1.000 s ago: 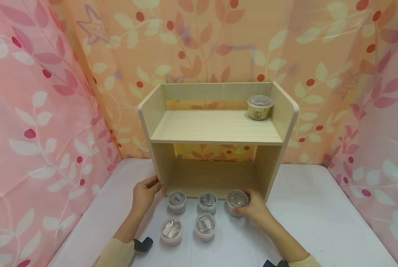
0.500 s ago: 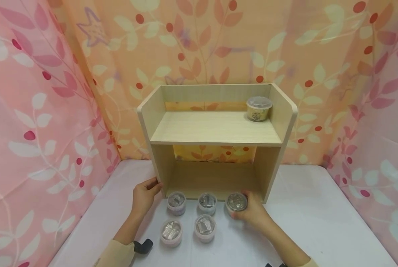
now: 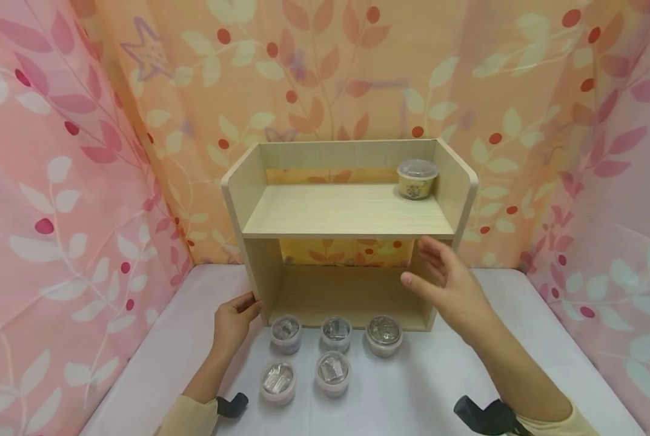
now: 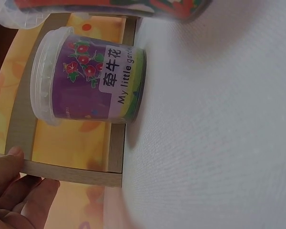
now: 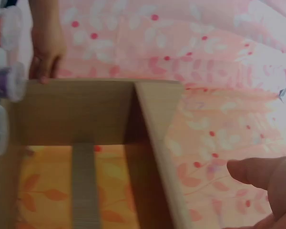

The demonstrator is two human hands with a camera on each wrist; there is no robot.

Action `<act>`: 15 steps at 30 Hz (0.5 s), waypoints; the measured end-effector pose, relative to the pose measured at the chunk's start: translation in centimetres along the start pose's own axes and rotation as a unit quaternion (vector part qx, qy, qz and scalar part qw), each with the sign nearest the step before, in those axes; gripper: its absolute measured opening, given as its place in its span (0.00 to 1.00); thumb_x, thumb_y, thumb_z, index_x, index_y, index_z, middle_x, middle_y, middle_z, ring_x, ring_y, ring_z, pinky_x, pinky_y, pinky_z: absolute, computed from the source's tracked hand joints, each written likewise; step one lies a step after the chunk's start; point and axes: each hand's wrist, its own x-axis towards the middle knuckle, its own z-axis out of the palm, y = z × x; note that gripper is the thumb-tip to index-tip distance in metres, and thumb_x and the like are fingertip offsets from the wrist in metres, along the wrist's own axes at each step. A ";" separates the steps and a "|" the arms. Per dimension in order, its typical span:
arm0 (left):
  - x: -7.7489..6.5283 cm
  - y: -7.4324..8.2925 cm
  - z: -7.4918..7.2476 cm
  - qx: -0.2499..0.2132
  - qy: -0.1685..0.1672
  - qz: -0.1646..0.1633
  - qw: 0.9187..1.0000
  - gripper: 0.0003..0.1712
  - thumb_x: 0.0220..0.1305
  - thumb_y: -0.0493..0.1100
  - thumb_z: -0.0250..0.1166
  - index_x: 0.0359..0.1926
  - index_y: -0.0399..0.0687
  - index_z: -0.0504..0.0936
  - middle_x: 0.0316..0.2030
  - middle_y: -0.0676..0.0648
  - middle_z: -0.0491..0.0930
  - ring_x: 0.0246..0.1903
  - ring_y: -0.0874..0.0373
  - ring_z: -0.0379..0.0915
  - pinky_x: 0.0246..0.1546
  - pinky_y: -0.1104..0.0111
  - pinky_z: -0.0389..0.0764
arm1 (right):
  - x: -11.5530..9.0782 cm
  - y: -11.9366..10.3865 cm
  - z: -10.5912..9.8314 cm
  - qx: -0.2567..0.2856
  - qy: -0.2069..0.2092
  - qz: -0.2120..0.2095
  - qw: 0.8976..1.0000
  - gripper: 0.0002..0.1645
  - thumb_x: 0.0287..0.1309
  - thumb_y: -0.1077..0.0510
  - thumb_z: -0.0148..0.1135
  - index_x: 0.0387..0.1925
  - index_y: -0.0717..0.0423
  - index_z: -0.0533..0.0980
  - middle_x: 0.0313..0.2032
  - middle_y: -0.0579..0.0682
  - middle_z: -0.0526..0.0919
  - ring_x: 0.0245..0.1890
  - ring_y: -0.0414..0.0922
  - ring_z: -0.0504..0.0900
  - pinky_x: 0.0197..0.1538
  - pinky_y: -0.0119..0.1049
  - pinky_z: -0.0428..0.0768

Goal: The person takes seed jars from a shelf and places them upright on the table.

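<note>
My left hand (image 3: 232, 324) pinches the lower front edge of the shelf's left side panel (image 3: 265, 284); in the left wrist view the thumb and fingers lie on either side of it. Raised before the right side of the wooden shelf (image 3: 346, 212), my right hand (image 3: 455, 290) has its fingers spread, with nothing in them. Just below it on the cloth stands a lidded round tub (image 3: 383, 348). A purple tub (image 4: 81, 81), labelled "My little garden", is close to my left hand in the left wrist view.
On the upper board, at the right end, stands a yellow lidded tub (image 3: 417, 181). Several clear-lidded tubs, among them a front pink one (image 3: 278, 393), stand in two rows before the shelf on the white cloth (image 3: 166, 363). Patterned curtains (image 3: 330, 72) enclose the table.
My right hand has let go of the right-hand tub and risen up and to the right. That tub stays in the front row. The left hand keeps its hold on the side panel.
</note>
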 end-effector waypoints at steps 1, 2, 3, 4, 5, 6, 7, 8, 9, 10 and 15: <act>0.0 0.0 0.0 -0.001 0.000 0.000 1.000 0.19 0.63 0.41 0.74 0.54 0.40 0.88 0.47 0.41 0.89 0.48 0.53 0.86 0.41 0.80 0.81 | 0.4 -1.0 -0.5 0.006 0.011 -0.006 1.000 0.54 0.65 0.53 0.71 0.79 0.63 0.49 0.78 0.61 0.56 0.78 0.57 0.56 0.76 0.52 0.59; 0.0 -0.1 0.0 -0.001 0.001 0.001 1.000 0.18 0.63 0.41 0.74 0.53 0.40 0.88 0.46 0.42 0.89 0.48 0.53 0.86 0.41 0.80 0.81 | 0.9 -1.9 -0.9 0.014 0.021 -0.011 1.000 0.54 0.65 0.53 0.70 0.80 0.62 0.49 0.79 0.60 0.55 0.79 0.55 0.55 0.77 0.52 0.57; 0.0 0.0 0.0 -0.001 0.002 0.002 1.000 0.18 0.63 0.41 0.74 0.53 0.40 0.88 0.46 0.42 0.89 0.48 0.53 0.86 0.41 0.80 0.81 | 1.5 -2.7 -1.3 0.017 0.031 -0.014 0.999 0.54 0.66 0.53 0.70 0.80 0.62 0.48 0.79 0.59 0.55 0.79 0.54 0.55 0.78 0.52 0.56; 0.0 -0.1 0.0 -0.001 0.003 0.004 1.000 0.18 0.63 0.41 0.74 0.53 0.40 0.88 0.46 0.42 0.89 0.48 0.52 0.86 0.41 0.80 0.81 | 2.2 -3.4 -1.7 0.017 0.039 -0.013 0.999 0.55 0.66 0.52 0.69 0.80 0.61 0.47 0.79 0.59 0.54 0.79 0.53 0.54 0.78 0.51 0.55; 0.0 0.0 -0.1 0.000 0.005 0.005 1.000 0.18 0.63 0.41 0.75 0.53 0.40 0.88 0.46 0.42 0.89 0.48 0.52 0.86 0.40 0.80 0.81 | 2.9 -4.0 -2.0 0.016 0.047 -0.011 0.999 0.56 0.66 0.52 0.69 0.81 0.61 0.46 0.80 0.58 0.52 0.79 0.52 0.53 0.79 0.50 0.54; 0.0 0.0 -0.1 0.003 0.005 0.007 1.000 0.19 0.63 0.42 0.74 0.53 0.40 0.88 0.46 0.42 0.89 0.48 0.52 0.86 0.40 0.81 0.81 | 3.6 -4.5 -2.2 0.012 0.054 -0.005 0.998 0.56 0.66 0.50 0.69 0.81 0.60 0.45 0.80 0.58 0.51 0.80 0.52 0.53 0.79 0.50 0.53; 0.0 0.0 -0.2 0.003 0.006 0.007 1.000 0.19 0.63 0.42 0.75 0.53 0.40 0.88 0.46 0.42 0.89 0.48 0.52 0.86 0.40 0.81 0.81 | 4.3 -4.9 -2.4 0.009 0.059 0.003 0.998 0.58 0.66 0.48 0.69 0.81 0.60 0.43 0.81 0.58 0.49 0.80 0.52 0.52 0.80 0.49 0.52; -0.1 0.0 -0.2 0.005 0.005 0.007 1.000 0.19 0.63 0.42 0.74 0.53 0.40 0.88 0.46 0.42 0.89 0.48 0.53 0.86 0.40 0.81 0.81 | 5.1 -5.2 -2.5 0.003 0.062 0.011 0.998 0.58 0.66 0.47 0.68 0.81 0.60 0.43 0.81 0.58 0.48 0.80 0.52 0.51 0.80 0.49 0.52; -0.1 0.0 -0.3 0.005 0.004 0.006 1.000 0.19 0.63 0.42 0.74 0.53 0.40 0.87 0.47 0.42 0.89 0.48 0.53 0.86 0.40 0.81 0.81 | 5.8 -5.5 -2.6 -0.004 0.064 0.019 0.998 0.59 0.66 0.45 0.68 0.81 0.59 0.42 0.81 0.57 0.47 0.80 0.52 0.50 0.80 0.49 0.52; -0.1 0.0 -0.3 0.005 0.001 0.006 1.000 0.19 0.64 0.42 0.74 0.54 0.40 0.87 0.47 0.42 0.89 0.48 0.53 0.86 0.40 0.80 0.81 | 6.4 -5.7 -2.6 -0.012 0.065 0.024 0.998 0.59 0.66 0.44 0.68 0.82 0.58 0.42 0.81 0.57 0.47 0.80 0.53 0.50 0.80 0.49 0.52; -0.1 0.1 -0.2 0.001 -0.009 0.002 1.000 0.20 0.64 0.42 0.74 0.55 0.40 0.87 0.48 0.41 0.88 0.49 0.51 0.85 0.41 0.80 0.81 | 9.5 -5.9 -2.4 -0.053 0.082 0.037 0.995 0.56 0.63 0.42 0.69 0.81 0.55 0.49 0.77 0.58 0.59 0.77 0.57 0.58 0.77 0.56 0.59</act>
